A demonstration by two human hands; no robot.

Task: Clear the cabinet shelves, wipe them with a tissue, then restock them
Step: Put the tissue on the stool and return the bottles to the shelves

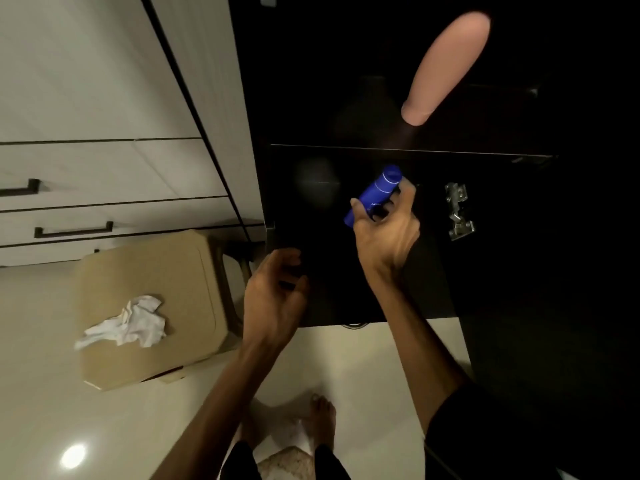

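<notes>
My right hand grips a blue spray can, tilted, in front of the dark lower shelf of the open black cabinet. My left hand hovers lower and to the left, near the cabinet's front edge, fingers curled and apart, holding nothing. A crumpled white tissue lies on top of a tan stool to the left. The shelf interiors are too dark to make out.
A pink elongated object hangs in the upper cabinet area. A metal hinge sits on the cabinet's right wall. White drawers with black handles stand at left. My bare feet rest on the glossy cream floor.
</notes>
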